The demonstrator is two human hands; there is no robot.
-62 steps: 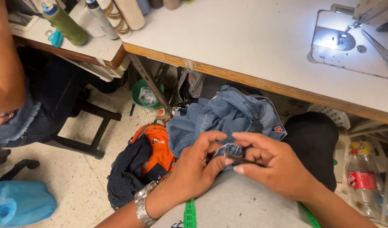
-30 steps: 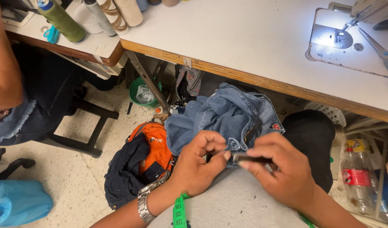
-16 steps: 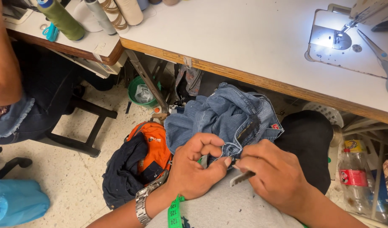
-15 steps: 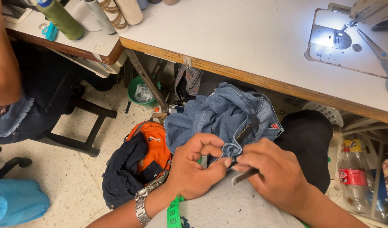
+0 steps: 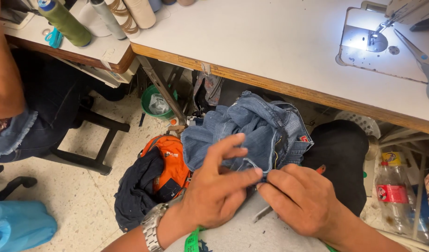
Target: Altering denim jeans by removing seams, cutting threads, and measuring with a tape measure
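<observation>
A bundled pair of blue jeans (image 5: 251,128) lies in my lap, its zipper and a red tag facing up. My left hand (image 5: 216,186), with a metal watch on the wrist, pinches the denim edge between thumb and forefinger. My right hand (image 5: 300,198) meets it there, fingertips closed on the same edge near the zipper. A small metal tool (image 5: 262,213) pokes out under my right hand. A green measuring tape (image 5: 192,240) hangs at my front.
The white sewing table (image 5: 270,42) holds a lit sewing machine plate (image 5: 363,39), scissors (image 5: 422,60) and thread cones (image 5: 65,21). An orange and dark bag (image 5: 158,177) lies on the floor. Another person (image 5: 9,88) sits at left. A plastic bottle (image 5: 394,196) stands at right.
My hands have drawn closer together on the denim edge. The left fingers have spread out over the cloth and the jeans have shifted slightly in my lap.
</observation>
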